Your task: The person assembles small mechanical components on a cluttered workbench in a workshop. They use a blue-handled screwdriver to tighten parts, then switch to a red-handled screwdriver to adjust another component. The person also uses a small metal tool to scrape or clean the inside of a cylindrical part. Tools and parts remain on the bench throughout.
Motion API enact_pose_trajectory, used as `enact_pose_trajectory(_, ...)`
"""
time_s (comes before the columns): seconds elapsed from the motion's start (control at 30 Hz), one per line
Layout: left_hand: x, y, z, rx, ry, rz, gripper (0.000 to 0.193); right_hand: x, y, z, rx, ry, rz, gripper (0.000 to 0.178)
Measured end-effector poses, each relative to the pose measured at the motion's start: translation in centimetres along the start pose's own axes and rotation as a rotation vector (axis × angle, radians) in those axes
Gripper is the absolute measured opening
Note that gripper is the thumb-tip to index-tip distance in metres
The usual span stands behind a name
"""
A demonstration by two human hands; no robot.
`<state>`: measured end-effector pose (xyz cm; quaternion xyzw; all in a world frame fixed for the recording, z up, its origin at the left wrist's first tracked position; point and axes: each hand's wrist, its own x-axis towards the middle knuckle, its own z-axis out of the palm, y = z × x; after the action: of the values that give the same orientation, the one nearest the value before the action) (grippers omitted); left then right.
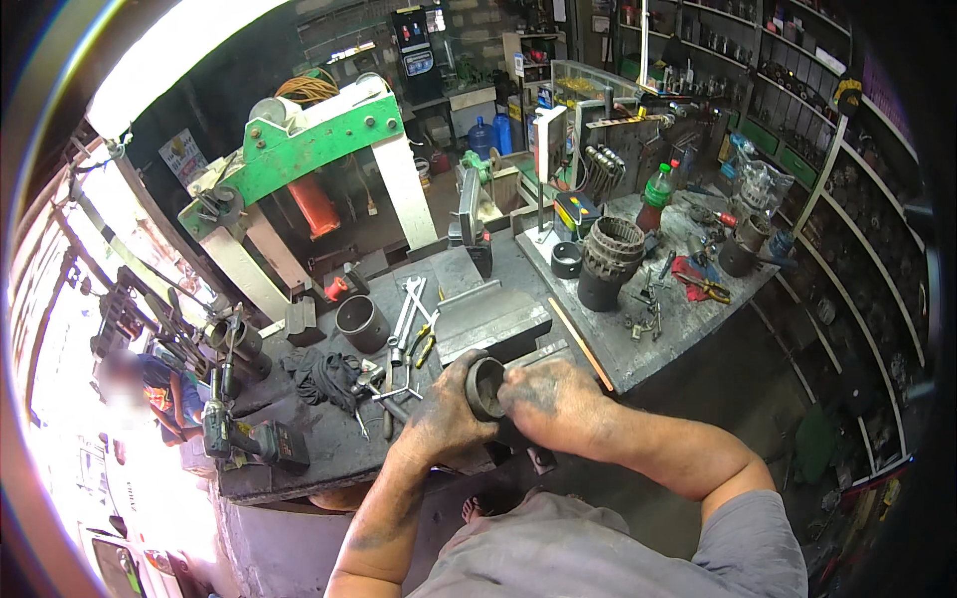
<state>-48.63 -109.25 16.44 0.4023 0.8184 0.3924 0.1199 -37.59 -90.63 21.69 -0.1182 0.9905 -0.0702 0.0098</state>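
Both my hands are at a short, dark metal ring (pixel 486 389), above the near side of a bench vise (pixel 492 321). My left hand (pixel 445 414) is closed around the ring's left side, its thumb and fingers wrapped on the outer wall. My right hand (pixel 554 401) is closed at the ring's right rim, fingers curled in against it. Whether those fingers also hold something small is hidden. Dark grime covers both hands. Left of the vise lie wrenches (pixel 407 311), yellow-handled pliers (pixel 426 344) and a hammer (pixel 391 402).
A cordless drill (pixel 249 439), a black rag (pixel 321 377) and an open metal cylinder (pixel 362 324) occupy the bench's left. On the right-hand table stand a toothed metal cylinder (pixel 610 261) and a bottle (pixel 654 199). A green press frame (pixel 309 149) rises behind; another person (pixel 169 399) is far left.
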Motion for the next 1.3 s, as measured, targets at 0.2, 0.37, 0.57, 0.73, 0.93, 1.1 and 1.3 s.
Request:
enact_pose_trajectory(0.2,0.0,-0.3,0.1,-0.105,-0.023,-0.049,0.098,-0.3,0.5,0.8,0.024,0.144,0.005,0.023)
enact_pose_trajectory(0.37,0.0,-0.5,0.2,-0.09,-0.013,-0.03,0.101,-0.5,0.6,1.6,0.138,0.18,0.114,0.023)
enact_pose_trajectory(0.57,-0.1,-0.3,0.1,-0.059,-0.026,-0.049,0.102,-0.9,0.6,1.6,0.039,0.217,0.113,0.021)
enact_pose_trajectory(0.73,-0.1,0.3,-0.1,-0.037,-0.021,-0.037,0.101,-1.0,0.5,1.8,0.077,0.184,0.065,0.021)
enact_pose_trajectory(0.93,-0.3,-0.2,0.1,-0.031,0.009,-0.019,0.099,-1.1,0.6,2.1,0.127,0.195,0.027,0.02)
enact_pose_trajectory(1.1,-1.2,-2.0,1.8,-0.101,0.132,-0.016,0.105,-1.7,0.8,2.2,0.209,0.123,0.054,0.023)
enact_pose_trajectory(1.3,-3.7,-1.6,3.9,-0.059,0.329,0.033,0.112,-2.2,0.9,2.9,0.507,0.231,0.167,0.04)
